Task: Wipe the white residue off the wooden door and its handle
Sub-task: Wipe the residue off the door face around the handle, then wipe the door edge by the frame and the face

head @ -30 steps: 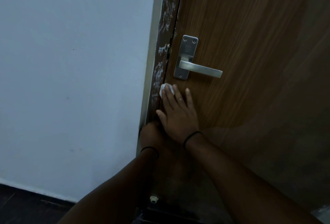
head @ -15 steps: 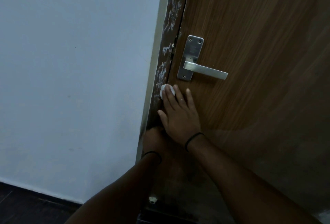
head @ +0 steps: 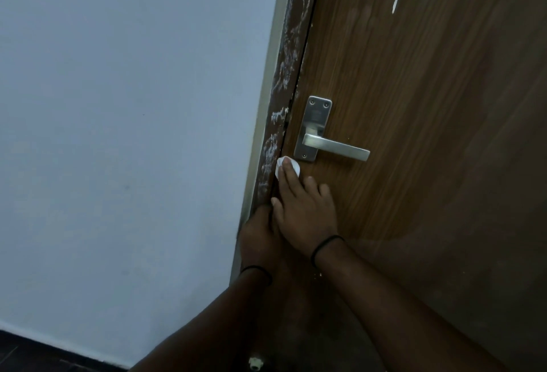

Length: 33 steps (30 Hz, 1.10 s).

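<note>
The wooden door (head: 414, 105) fills the right side, with a silver lever handle (head: 334, 146) on a metal plate. White residue (head: 284, 75) streaks the dark door edge from the top down to my hands. My right hand (head: 302, 211) lies flat on the door just below the handle plate, its straight fingers pressing a small white cloth (head: 288, 168) against the door beside the edge. My left hand (head: 257, 238) rests against the door edge just below and left of the right hand; its fingers are hidden. A small white mark (head: 395, 3) sits high on the door face.
A plain pale wall (head: 133, 134) takes up the left half. Dark floor (head: 29, 354) shows at the bottom left. A small white round fitting (head: 255, 364) sits low near the door's bottom edge.
The view has tilted upward, so the handle and hands sit lower in frame. My right hand keeps pressing the cloth at the door edge below the handle; my left hand stays put.
</note>
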Tool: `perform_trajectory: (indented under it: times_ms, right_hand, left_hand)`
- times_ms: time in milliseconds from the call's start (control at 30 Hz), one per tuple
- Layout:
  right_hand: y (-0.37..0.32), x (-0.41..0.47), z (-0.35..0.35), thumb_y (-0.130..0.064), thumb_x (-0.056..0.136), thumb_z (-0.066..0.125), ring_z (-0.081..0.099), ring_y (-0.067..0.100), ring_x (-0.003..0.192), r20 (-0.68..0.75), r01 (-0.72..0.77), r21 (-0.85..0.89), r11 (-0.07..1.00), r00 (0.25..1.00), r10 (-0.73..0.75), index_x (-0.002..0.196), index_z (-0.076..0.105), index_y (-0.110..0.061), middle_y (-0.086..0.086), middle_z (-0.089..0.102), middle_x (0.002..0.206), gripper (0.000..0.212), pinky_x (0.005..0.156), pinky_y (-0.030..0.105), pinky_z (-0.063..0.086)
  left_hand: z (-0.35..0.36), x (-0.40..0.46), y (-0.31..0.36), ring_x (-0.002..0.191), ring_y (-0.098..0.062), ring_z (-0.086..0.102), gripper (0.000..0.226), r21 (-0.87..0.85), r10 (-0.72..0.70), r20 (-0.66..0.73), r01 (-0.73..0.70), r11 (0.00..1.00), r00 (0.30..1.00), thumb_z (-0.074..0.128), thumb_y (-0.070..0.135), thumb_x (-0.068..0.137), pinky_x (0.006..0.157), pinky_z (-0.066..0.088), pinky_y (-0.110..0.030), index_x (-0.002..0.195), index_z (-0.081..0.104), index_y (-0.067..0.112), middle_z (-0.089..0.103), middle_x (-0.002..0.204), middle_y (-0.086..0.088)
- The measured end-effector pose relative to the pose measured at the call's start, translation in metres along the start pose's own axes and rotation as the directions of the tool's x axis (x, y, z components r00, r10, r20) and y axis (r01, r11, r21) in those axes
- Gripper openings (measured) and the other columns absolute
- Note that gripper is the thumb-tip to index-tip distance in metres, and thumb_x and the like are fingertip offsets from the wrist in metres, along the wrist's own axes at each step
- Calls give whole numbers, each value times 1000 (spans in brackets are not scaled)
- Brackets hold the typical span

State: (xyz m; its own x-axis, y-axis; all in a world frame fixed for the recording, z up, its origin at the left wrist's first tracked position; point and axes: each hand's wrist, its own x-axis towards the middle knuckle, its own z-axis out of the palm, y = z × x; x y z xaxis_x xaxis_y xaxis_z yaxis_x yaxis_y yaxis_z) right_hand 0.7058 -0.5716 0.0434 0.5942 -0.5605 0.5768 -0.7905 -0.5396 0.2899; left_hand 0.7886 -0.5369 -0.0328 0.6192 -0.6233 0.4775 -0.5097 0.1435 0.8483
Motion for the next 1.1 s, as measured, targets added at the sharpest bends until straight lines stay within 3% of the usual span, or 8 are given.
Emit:
perform_trajectory:
  times_ms: [200, 267, 400, 500, 667, 800, 900, 1100]
  right_hand:
    - [7, 14, -14, -42, 101, 29, 52, 21, 102, -57, 5, 58, 998, 998, -2, 156, 17, -20, -5, 14, 164, 60, 73, 36, 40]
    - [9, 18, -17, -42, 101, 28, 53, 20, 105, -39, 18, 71, 997, 999, -15, 156, 12, -21, -7, 8, 165, 61, 72, 35, 44]
    - [19, 20, -23, -33, 99, 33, 53, 19, 103, -7, 81, 70, 994, 997, -81, 156, 9, -26, -12, 1, 165, 63, 71, 34, 44]
    - [26, 23, -28, -24, 94, 40, 51, 17, 98, -8, 134, 117, 984, 991, -134, 155, 14, -29, -13, 4, 164, 66, 71, 33, 45]
    - [52, 3, -36, -10, 89, 53, 56, 22, 104, -15, 213, 326, 921, 975, -220, 142, 50, -22, -5, 38, 155, 55, 86, 35, 52]
    - [85, -32, -32, -4, 80, 69, 67, 26, 100, -152, 189, 328, 926, 977, -146, 114, 72, -14, 6, 66, 128, 36, 88, 39, 54]
    - [117, -46, -35, -10, 83, 56, 70, 26, 91, -328, 174, 315, 933, 943, -65, 95, 76, -10, 7, 74, 106, 23, 89, 33, 46]
    - [162, -22, -60, -15, 88, 44, 62, 25, 86, -418, 92, 313, 945, 907, 50, 90, 73, -13, 3, 71, 96, 29, 78, 33, 44]
  left_hand:
    - [-12, 21, 34, 109, 9, 48, 48, -110, 150, -54, -156, 982, 987, 31, 48, 98, 84, 35, -2, 143, 42, 34, 55, 126, 20]
    - [-14, 29, 36, 112, 5, 49, 50, -87, 185, -33, -187, 978, 982, 33, 48, 98, 89, 37, -6, 147, 35, 37, 56, 134, 13]
    - [-16, 38, 32, 108, -15, 58, 55, 92, 314, 34, -316, 944, 949, 43, 32, 101, 92, 53, -31, 151, 23, 38, 61, 126, -2]
    - [-15, 43, 35, 115, -13, 55, 44, 64, 282, 58, -285, 956, 958, 39, 41, 102, 96, 50, -31, 147, 34, 39, 57, 131, 2]
    - [-9, 42, 53, 107, -28, 55, 51, 212, 272, 38, -274, 938, 961, 27, 49, 97, 86, 51, -44, 132, 49, 19, 55, 123, -10]
    - [8, 39, 52, 144, -34, 24, 72, 384, 317, 86, -325, 864, 945, 51, 40, 92, 114, 26, -47, 152, 24, 10, 22, 159, -16]
    - [15, 43, 44, 150, -25, -3, 80, 331, 321, 119, -343, 879, 939, 57, 30, 94, 122, 10, -46, 155, 8, 10, 0, 163, -9]
    - [15, 57, 52, 150, -20, -9, 70, 284, 370, 87, -379, 880, 925, 47, 18, 96, 122, 4, -43, 154, 9, 14, 0, 163, -4]
